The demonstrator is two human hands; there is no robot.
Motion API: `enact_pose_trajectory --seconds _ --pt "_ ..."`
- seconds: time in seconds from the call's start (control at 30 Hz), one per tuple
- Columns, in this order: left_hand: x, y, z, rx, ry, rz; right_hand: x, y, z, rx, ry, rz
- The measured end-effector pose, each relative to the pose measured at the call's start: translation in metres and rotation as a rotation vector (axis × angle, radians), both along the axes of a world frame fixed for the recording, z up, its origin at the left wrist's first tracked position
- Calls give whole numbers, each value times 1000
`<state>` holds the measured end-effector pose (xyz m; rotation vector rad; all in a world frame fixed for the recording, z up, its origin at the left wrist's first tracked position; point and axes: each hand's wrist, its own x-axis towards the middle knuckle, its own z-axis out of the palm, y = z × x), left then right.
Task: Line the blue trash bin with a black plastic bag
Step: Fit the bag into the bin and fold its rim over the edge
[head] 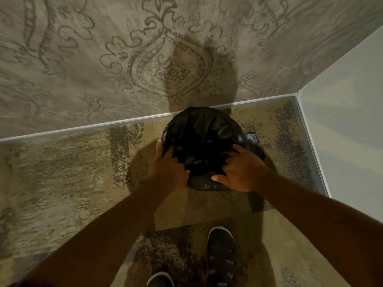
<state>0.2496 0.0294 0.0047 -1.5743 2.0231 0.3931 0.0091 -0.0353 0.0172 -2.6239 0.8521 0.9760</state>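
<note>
Both hands (205, 172) — black bag (203, 129) rim

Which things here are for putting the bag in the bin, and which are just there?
For the job:
- crinkly black plastic bag, covering the bin so no blue shows
- left hand and right hand, both on the bag's near edge

Just there:
- speckled tan carpet
- grey patterned wallpaper wall
- dark slip-on shoes

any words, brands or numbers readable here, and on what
None can be read.
Dark slip-on shoe, near its heel: a small pale mark, too blurred to read.
Black plastic bag: no print shows.
Patterned wall: ornament only, no lettering.
</note>
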Motion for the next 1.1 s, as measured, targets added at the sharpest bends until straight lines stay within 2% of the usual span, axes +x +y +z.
enact_pose_trajectory --seconds 0.1,0.17,0.23,0.3,0.33,0.4,0.47,0.53,0.67,0.9,1.0,1.1 --pt "9 0 -5 55 -58 -49 7 3 2 20 32 37" --pt "9 -1 -3 41 -16 -48 13 2 7 -18 -68 5" --pt "7 0 4 -64 97 -6 24 -4 12 -125 -248 -3" --pt "3 6 9 -257 228 86 41 -14 12 -201 -360 -24" --pt "0 9 11 -344 281 189 51 -20 9 -197 -358 -40" --pt "-8 13 13 -420 386 534 68 -30 -6 -137 -281 -71" --pt "-13 16 11 -378 578 918 80 -35 -28 -60 -197 -88" --pt "-13 15 2 -277 777 1170 88 -37 -54 11 -132 -110" --pt "-10 18 -4 -252 878 1183 89 -38 -103 96 7 -189" --pt "-6 20 -10 -237 930 1188 95 -33 -161 233 159 -335" --pt "-5 22 -8 -241 929 1186 99 -34 -151 274 139 -354" --pt "-2 23 -2 -229 956 1208 102 -36 -110 276 25 -355"
